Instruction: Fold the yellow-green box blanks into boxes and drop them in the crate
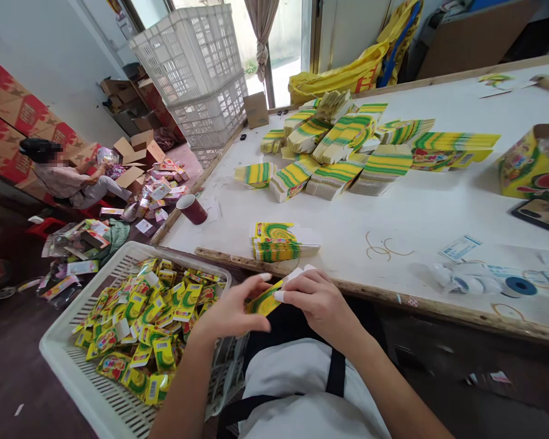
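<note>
Over the table's front edge, a small yellow and green carton (266, 302) with a white flap is between my two hands. My left hand (226, 308) grips its left end, thumb below and fingers above. At the other end, my right hand (320, 305) has its fingers closed on the carton near the flap. White coverings show on some fingertips. Just beyond my hands, a small stack of flat yellow-green cartons (274, 244) lies on the table. To my left, a white plastic basket (57, 356) holds many small yellow cartons (141, 299).
Bundles of flat cartons (343, 137) are heaped farther back on the white table (329, 213). A dark red cup (192, 209) stands at its left edge. Rubber bands, tape rolls (519, 286) and a phone (542, 215) lie rightward. Another person (68, 177) sits left among boxes.
</note>
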The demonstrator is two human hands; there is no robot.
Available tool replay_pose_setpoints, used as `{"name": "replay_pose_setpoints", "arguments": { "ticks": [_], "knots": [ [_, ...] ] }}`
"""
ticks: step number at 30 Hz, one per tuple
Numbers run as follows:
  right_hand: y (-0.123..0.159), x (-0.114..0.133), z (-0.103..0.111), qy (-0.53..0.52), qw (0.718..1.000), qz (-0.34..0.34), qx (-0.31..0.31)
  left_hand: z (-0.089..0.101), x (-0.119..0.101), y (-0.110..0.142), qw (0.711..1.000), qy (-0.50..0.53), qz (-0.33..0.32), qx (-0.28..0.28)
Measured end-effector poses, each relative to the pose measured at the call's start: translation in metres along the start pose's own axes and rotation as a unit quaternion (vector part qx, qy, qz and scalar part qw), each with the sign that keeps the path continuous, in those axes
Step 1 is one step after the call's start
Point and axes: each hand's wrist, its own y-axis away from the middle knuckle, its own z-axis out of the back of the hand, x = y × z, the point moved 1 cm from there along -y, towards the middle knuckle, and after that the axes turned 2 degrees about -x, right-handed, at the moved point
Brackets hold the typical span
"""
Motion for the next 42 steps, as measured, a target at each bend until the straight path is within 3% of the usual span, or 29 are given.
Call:
{"name": "replay_pose_setpoints", "arguments": {
  "ticks": [2, 6, 9, 13, 16, 18, 22, 24, 25, 27, 32, 37, 42],
  "knots": [
    [0.001, 0.004, -0.005, 0.011, 0.999, 0.006, -0.042, -0.018, -0.001, -0.004, 0.997, -0.072, -0.003, 0.015],
    [0.011, 0.011, -0.02, -0.002, 0.982, -0.077, -0.173, -0.049, -0.001, -0.017, 0.993, -0.019, -0.03, -0.115],
    [0.019, 0.014, -0.029, -0.113, 0.961, -0.162, -0.193, -0.053, 0.003, -0.02, 0.978, -0.078, -0.029, -0.189],
    [0.019, 0.005, -0.022, -0.268, 0.876, -0.299, -0.266, -0.047, 0.009, -0.016, 0.955, -0.209, -0.049, -0.203],
    [0.012, -0.009, -0.012, -0.372, 0.827, -0.366, -0.21, -0.049, 0.011, -0.015, 0.951, -0.244, -0.092, -0.168],
    [0.01, -0.016, -0.011, -0.474, 0.753, -0.423, -0.172, -0.053, 0.01, -0.014, 0.949, -0.244, -0.122, -0.158],
    [0.017, -0.015, -0.029, -0.66, 0.54, -0.512, -0.104, -0.06, 0.008, -0.012, 0.945, -0.228, -0.164, -0.169],
    [0.023, -0.011, -0.041, -0.7, 0.48, -0.525, -0.068, -0.06, 0.008, -0.013, 0.946, -0.218, -0.171, -0.168],
    [0.025, -0.009, -0.045, -0.708, 0.467, -0.526, -0.062, -0.06, 0.008, -0.013, 0.947, -0.211, -0.17, -0.17],
    [0.027, -0.007, -0.048, -0.713, 0.477, -0.509, -0.078, -0.058, 0.009, -0.015, 0.95, -0.2, -0.156, -0.18],
    [0.02, -0.006, -0.034, -0.657, 0.605, -0.438, -0.105, -0.055, 0.015, -0.019, 0.944, -0.22, -0.139, -0.202],
    [0.014, -0.005, -0.031, -0.598, 0.632, -0.481, -0.106, -0.055, 0.021, -0.018, 0.918, -0.312, -0.162, -0.182],
    [0.017, -0.011, -0.035, -0.507, 0.716, -0.475, -0.071, -0.054, 0.022, -0.018, 0.908, -0.366, -0.119, -0.169]
  ]
}}
